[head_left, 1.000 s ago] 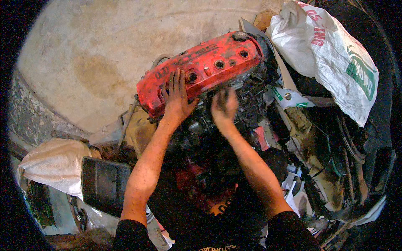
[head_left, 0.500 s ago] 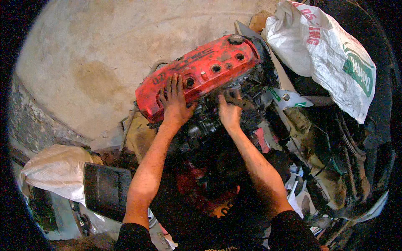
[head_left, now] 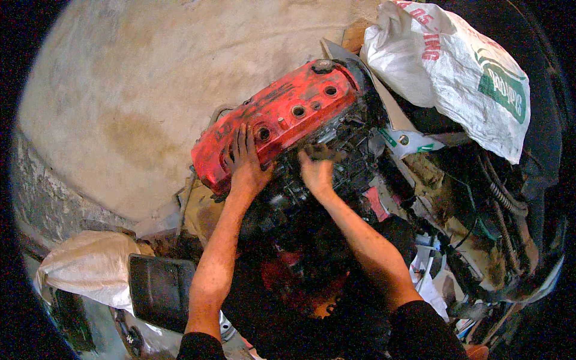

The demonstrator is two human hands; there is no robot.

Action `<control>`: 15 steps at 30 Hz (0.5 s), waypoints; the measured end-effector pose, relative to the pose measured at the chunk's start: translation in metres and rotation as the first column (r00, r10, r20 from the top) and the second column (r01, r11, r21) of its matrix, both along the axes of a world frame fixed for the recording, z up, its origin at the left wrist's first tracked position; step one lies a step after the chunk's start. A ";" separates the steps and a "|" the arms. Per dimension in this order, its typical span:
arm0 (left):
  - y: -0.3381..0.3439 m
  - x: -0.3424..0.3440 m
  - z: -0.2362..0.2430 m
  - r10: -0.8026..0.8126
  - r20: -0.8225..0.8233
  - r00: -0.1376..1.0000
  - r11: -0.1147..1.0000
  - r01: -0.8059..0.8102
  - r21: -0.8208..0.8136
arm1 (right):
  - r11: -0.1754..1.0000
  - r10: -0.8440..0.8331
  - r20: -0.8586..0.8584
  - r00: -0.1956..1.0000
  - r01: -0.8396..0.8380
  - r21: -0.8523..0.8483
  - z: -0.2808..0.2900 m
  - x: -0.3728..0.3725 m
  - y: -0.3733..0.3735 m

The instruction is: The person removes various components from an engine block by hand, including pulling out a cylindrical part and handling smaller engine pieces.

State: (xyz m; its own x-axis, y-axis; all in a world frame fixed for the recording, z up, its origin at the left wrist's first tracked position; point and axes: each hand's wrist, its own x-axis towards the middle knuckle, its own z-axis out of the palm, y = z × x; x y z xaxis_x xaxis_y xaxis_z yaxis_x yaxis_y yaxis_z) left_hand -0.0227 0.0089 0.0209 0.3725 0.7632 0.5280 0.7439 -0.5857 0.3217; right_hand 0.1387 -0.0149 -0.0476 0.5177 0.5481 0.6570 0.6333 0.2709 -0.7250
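The red valve cover (head_left: 282, 108), scuffed and grimy with round holes along it, lies across a dark, greasy engine (head_left: 291, 186). My left hand (head_left: 246, 168) rests on the cover's lower left part, fingers spread and lying along it. My right hand (head_left: 318, 174) is at the engine just below the cover's front edge, fingers curled and soiled; what they hold, if anything, is hidden by dark parts and blur.
A white woven sack (head_left: 441, 78) lies at upper right, beside hoses (head_left: 504, 198) and car-body parts. At lower left are a pale sack (head_left: 84, 264) and a dark tray-like panel (head_left: 159, 288). Pale concrete floor (head_left: 102, 102) spans the upper left.
The whole scene has shifted in view, mostly downward, with the sack at upper right moving left. My left hand keeps its place on the cover; my right hand has changed its angle below it.
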 end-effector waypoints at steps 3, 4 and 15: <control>0.010 -0.007 -0.015 -0.068 0.139 0.988 0.997 0.074 -0.035 | 0.998 0.036 0.181 0.983 -0.024 -0.064 -0.005 0.009 0.003; 0.009 -0.001 -0.017 0.004 -0.001 1.000 1.000 -0.004 0.027 | 0.995 0.061 0.063 0.996 -0.056 -0.083 -0.013 0.005 0.004; 0.000 0.003 -0.004 0.059 -0.149 0.987 0.994 -0.044 0.101 | 0.999 0.034 -0.025 0.999 -0.034 -0.004 -0.007 -0.007 -0.006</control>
